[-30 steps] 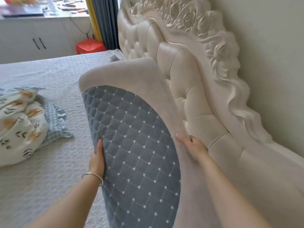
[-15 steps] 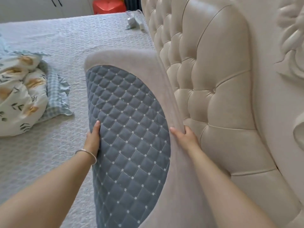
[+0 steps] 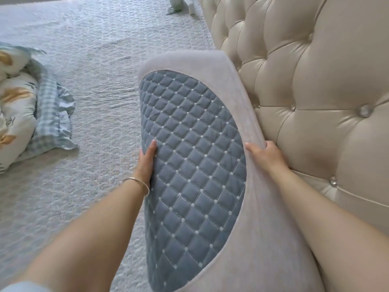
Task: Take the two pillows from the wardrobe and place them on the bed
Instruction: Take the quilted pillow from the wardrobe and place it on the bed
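Note:
A long pillow (image 3: 193,148) with a blue quilted centre panel and a pale grey border lies lengthwise beside the tufted headboard (image 3: 311,85), its far end over the bed (image 3: 101,66). My left hand (image 3: 146,163), a bangle on its wrist, presses flat against the pillow's left edge. My right hand (image 3: 266,154) grips the right edge, between pillow and headboard. Whether the pillow rests fully on the bed I cannot tell. A second pillow is not recognisable in view.
A crumpled floral quilt with a blue checked frill (image 3: 27,119) lies on the bed at the left. Small items (image 3: 179,5) sit at the far end near the headboard. The grey textured bedspread stretches between the quilt and the pillow.
My view has tilted down and closer to the bed. The pillow with both hands on it has sunk lower along the headboard. The hands keep their places on its edges.

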`<state>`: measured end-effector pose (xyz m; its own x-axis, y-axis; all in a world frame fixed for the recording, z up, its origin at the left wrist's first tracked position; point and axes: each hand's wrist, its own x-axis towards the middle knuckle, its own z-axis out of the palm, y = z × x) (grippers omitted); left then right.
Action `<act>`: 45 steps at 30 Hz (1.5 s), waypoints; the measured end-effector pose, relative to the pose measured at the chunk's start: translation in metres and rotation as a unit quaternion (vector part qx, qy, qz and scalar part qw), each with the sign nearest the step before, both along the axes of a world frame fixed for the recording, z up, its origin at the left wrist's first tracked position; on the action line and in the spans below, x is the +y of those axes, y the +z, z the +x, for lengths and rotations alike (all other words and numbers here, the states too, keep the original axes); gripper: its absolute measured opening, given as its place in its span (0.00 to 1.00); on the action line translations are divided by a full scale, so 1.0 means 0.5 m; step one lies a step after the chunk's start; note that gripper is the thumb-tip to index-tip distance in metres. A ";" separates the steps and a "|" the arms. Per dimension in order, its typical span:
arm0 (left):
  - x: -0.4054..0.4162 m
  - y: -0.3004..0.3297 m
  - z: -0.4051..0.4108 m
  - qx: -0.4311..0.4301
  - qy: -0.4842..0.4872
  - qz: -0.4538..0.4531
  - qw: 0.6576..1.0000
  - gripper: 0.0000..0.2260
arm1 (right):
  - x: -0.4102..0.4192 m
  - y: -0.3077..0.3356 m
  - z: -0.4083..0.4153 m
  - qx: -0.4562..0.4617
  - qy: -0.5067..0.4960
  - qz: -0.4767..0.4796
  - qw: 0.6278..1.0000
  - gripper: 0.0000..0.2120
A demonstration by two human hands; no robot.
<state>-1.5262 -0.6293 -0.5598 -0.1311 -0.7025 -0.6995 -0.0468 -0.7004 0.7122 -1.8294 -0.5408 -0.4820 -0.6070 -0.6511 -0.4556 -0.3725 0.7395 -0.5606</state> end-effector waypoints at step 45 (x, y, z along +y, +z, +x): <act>0.303 0.446 0.219 -0.297 -0.016 -0.236 0.925 0.14 | 0.144 0.316 0.467 0.038 0.390 -0.006 0.920 0.17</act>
<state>-1.4167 -0.4780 -0.3368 0.1513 -0.9503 -0.2722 -0.5432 -0.3100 0.7803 -1.5958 -0.4689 -0.3242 0.0173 -0.9066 -0.4217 -0.8259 0.2248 -0.5171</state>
